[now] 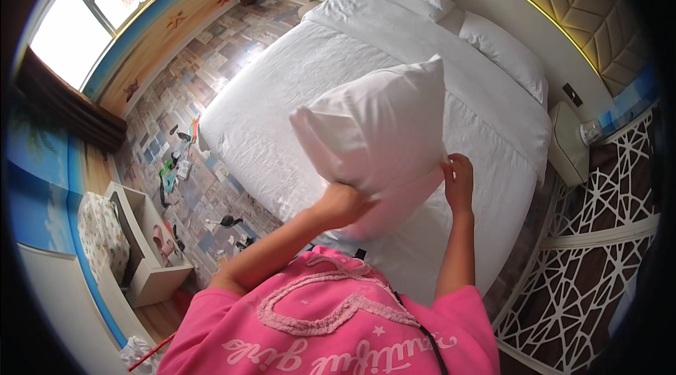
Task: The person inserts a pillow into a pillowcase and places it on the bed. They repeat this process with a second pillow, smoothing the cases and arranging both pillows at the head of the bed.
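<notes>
A white pillow (394,118) is held up in front of me, tilted, one corner pointing up and to the right. My left hand (345,204) grips its near left edge, fingers curled into the cloth and partly hidden. On the near right side, my right hand (459,172) pinches the pillow's edge between thumb and fingers. Loose white cloth sags along the pillow's left side. Below and behind the pillow spreads a large bed (260,114) with a smooth white cover, its near part lying against me.
More white pillows (503,51) lie at the bed's head. Nightstands (569,142) flank it. Scattered small items (176,164) lie on the patterned floor to the left, near an open-topped white bench (151,262) holding pink slippers. A white lattice screen (598,255) stands at right.
</notes>
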Motion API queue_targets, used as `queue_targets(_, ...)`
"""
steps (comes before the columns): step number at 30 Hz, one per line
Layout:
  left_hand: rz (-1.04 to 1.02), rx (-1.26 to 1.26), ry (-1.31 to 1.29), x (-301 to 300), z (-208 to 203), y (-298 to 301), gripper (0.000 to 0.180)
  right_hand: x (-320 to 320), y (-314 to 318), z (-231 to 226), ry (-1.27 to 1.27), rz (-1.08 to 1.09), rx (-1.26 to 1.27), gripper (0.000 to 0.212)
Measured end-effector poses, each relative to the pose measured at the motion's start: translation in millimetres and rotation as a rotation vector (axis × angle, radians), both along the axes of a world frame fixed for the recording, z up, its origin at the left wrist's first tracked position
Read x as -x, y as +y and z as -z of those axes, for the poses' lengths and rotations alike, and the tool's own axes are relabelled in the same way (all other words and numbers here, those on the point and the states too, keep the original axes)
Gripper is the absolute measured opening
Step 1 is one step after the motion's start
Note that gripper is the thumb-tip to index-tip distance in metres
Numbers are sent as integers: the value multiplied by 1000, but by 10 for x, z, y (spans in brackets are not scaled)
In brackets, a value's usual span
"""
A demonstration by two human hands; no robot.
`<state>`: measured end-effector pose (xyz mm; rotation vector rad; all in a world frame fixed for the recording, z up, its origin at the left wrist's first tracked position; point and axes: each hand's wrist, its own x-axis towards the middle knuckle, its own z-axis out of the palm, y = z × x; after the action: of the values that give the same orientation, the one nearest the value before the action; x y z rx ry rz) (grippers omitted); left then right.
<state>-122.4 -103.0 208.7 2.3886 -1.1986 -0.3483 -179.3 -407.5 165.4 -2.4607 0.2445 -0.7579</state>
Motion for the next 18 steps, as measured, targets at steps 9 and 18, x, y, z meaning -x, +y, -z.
queue_targets(9, 759, 64, 69, 1019, 119, -895, 28, 1359, 149, -230, -55, 513, -1235, 70)
queue_targets(18, 920, 282, 587, 1382, 347, -940, 17, 3334, 761, 634, -324, 1005, -1412, 73)
